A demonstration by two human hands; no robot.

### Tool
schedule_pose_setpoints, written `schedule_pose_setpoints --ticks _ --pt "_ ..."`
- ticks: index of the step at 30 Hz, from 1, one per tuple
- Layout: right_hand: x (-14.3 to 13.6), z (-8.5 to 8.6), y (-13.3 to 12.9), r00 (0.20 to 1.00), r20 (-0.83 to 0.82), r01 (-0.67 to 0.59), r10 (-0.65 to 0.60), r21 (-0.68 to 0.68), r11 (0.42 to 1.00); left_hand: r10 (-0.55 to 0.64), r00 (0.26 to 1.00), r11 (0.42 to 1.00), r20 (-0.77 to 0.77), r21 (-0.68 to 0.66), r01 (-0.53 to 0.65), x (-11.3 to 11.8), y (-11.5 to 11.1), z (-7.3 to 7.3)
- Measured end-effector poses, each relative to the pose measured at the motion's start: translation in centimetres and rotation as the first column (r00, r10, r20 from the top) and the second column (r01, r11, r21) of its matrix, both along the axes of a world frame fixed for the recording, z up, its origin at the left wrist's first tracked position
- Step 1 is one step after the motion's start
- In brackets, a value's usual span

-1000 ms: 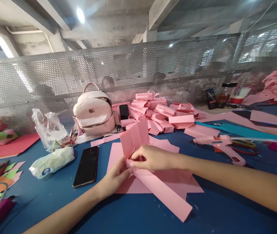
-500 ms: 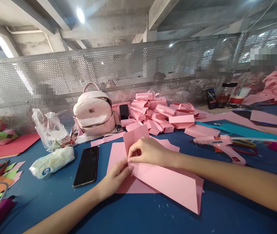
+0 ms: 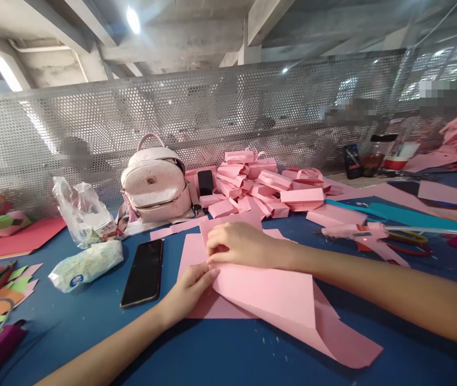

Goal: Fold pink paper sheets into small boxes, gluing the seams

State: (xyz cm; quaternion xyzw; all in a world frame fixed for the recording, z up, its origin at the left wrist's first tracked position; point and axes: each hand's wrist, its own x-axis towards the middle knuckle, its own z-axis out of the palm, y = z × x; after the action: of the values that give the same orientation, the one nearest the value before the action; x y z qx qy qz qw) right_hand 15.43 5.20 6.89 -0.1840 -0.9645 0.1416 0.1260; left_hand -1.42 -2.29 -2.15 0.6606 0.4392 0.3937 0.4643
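Observation:
A creased sheet of pink paper (image 3: 268, 292) lies over other flat pink sheets (image 3: 190, 249) on the blue table, its right end curling up and spreading toward the front. My left hand (image 3: 192, 287) pinches the paper's left corner between thumb and fingers. Just above it, my right hand (image 3: 238, 244) rests on the paper with its fingers curled at the same corner. The paper edge between the fingertips is partly hidden by my right hand.
Behind the hands are a heap of folded pink paper pieces (image 3: 260, 182) and a white backpack (image 3: 154, 185). A black phone (image 3: 143, 272) and a tissue pack (image 3: 87, 264) lie left. A pink glue gun (image 3: 367, 238) lies right, beyond my forearm.
The paper's folded right end has opened out, with a flap now reaching further right and forward. The upright back flap has tilted back. My right hand has flattened over the paper.

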Motion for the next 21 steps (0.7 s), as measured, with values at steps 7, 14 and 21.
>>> schedule_pose_setpoints --ticks 7,14,21 --pt "2.7 0.5 1.4 0.978 -0.199 -0.077 0.055 -0.106 0.991 -0.011 0.998 0.997 0.056 -0.076 0.016 -0.2 0.3 -0.6" --pt "4.1 -1.3 1.6 0.984 -0.175 0.013 -0.004 0.053 0.998 0.049 0.998 0.994 0.028 -0.104 -0.046 0.1 0.0 -0.7" --pt "3.3 -3.8 1.3 0.941 -0.296 0.124 -0.163 -0.145 0.982 0.163 0.985 0.983 -0.055 -0.072 -0.167 0.5 -0.6 -0.9"
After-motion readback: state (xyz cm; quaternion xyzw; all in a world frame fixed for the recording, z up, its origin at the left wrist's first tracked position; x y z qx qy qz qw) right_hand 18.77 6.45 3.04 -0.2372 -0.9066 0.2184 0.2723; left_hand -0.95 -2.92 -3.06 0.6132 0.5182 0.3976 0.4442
